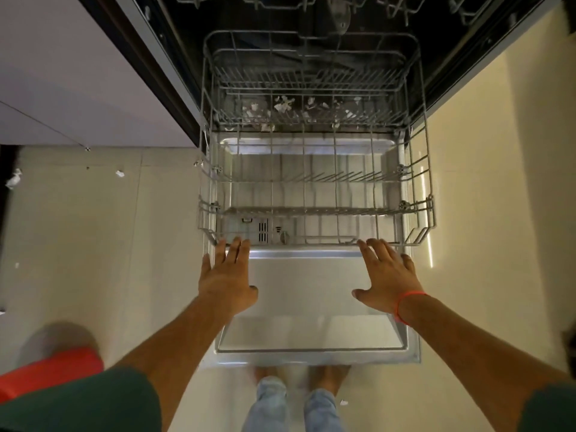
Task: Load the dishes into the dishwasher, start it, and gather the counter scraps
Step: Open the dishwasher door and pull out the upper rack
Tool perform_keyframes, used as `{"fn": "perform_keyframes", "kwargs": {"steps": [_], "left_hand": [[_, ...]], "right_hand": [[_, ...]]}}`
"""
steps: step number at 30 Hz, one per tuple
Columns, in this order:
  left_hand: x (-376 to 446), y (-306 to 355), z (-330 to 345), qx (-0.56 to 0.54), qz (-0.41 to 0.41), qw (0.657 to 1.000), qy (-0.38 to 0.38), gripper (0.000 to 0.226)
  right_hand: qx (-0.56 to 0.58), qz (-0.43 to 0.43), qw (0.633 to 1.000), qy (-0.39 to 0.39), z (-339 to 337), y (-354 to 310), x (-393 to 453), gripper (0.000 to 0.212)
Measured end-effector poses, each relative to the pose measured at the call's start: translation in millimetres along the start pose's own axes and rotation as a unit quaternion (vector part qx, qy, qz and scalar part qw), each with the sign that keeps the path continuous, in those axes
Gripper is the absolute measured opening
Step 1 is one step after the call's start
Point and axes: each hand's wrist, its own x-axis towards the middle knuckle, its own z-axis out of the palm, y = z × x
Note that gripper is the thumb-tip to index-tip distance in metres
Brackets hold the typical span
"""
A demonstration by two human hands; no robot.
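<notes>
Both forearms reach over the lowered dishwasher door [311, 294]; left hand [227, 279] lies flat, fingers [233, 248] straight and together, tips touching the front rim of the pulled-out lower rack [314, 210]. Right of it, the right hand [388, 280] spreads its fingers slightly, tips at that same rim, holding nothing
</notes>
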Motion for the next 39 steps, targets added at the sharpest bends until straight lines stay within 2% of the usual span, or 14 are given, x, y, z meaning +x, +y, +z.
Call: {"fn": "perform_keyframes", "kwargs": {"steps": [18,31,36,39], "left_hand": [[-101,8,96,0.002,-0.033,0.992,-0.125,0.095],[-99,6,96,-0.008,-0.023,0.99,-0.139,0.094],[-101,5,84,-0.036,-0.023,0.988,-0.149,0.09],[-106,7,76,-0.118,-0.045,0.981,-0.144,0.08]], "right_hand": [[0.033,0.042,0.99,-0.133,93,-12,-100,0.102],[0.025,0.043,0.982,-0.18,87,-12,-90,0.107],[0.078,0.049,0.984,-0.15,82,-17,-102,0.104],[0.173,0.073,0.977,-0.1,78,-28,-118,0.1]]}}
